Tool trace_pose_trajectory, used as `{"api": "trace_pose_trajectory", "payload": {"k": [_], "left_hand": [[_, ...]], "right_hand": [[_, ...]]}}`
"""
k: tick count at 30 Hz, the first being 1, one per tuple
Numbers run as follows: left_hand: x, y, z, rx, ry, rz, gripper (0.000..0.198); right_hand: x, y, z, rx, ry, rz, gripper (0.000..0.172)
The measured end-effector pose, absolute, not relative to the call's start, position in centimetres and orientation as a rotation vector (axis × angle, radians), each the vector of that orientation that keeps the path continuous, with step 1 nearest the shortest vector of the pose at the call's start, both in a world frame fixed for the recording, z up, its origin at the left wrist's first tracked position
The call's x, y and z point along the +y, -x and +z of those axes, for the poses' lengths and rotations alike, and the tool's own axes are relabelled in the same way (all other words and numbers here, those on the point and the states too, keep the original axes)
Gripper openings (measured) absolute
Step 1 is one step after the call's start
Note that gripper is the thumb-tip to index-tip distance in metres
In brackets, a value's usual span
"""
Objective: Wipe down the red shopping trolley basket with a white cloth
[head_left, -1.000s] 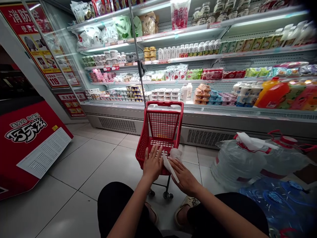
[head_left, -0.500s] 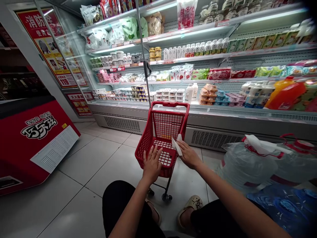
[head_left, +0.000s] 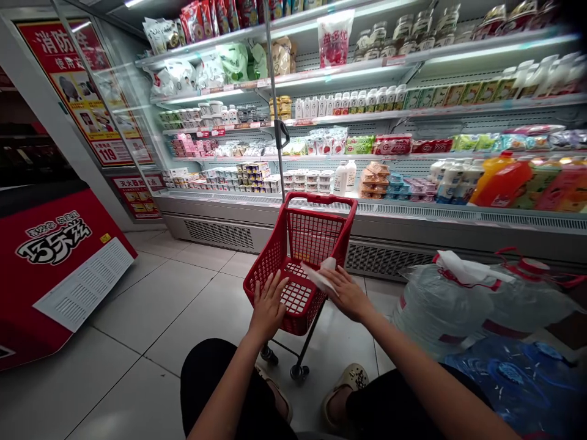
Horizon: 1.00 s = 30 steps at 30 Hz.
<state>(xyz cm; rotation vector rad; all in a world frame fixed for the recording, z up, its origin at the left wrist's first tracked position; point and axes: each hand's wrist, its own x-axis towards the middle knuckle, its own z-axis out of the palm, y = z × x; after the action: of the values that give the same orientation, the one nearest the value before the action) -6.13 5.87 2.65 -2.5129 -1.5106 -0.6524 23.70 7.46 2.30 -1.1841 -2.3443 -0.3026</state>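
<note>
A red plastic shopping cart (head_left: 298, 269) with a grid basket stands in front of me on dark wheels. My left hand (head_left: 268, 305) lies at the near left rim of the basket, its fingers spread and nothing in them. At the basket's right side, my right hand (head_left: 346, 293) has a white tissue (head_left: 321, 278) under its fingers. The tissue is slightly blurred and reaches over the basket. Its far end points left, into the basket opening.
A lit refrigerated shelf (head_left: 394, 211) with drinks and dairy packs runs behind the cart. Large wrapped water bottles (head_left: 435, 305) stand at the right, blue ones (head_left: 509, 379) nearer. A red freezer (head_left: 68, 263) is at the left. My shoes (head_left: 351, 379) are below.
The tissue and my right hand have shifted left relative to the cart, further over the basket. The cart looks slightly turned. The view has moved a little to the right.
</note>
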Motion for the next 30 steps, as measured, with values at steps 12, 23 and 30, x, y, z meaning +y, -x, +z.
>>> {"api": "trace_pose_trajectory", "payload": {"k": [12,23,30], "left_hand": [[6.6,7.0,3.0,-1.608,2.296,-0.592,0.061],[5.1,6.1,3.2,-1.496,2.495,-0.56,0.071],[6.9,5.9,2.3,-1.669,2.413,-0.588,0.079]], "right_hand": [[5.4,-16.7,0.9,-2.301,1.116,-0.326,0.067],[10.1,-23.6,2.6,-2.3,1.236,-0.464,0.059],[9.9,-23.3,2.4,-2.198,1.36,-0.467,0.062]]}}
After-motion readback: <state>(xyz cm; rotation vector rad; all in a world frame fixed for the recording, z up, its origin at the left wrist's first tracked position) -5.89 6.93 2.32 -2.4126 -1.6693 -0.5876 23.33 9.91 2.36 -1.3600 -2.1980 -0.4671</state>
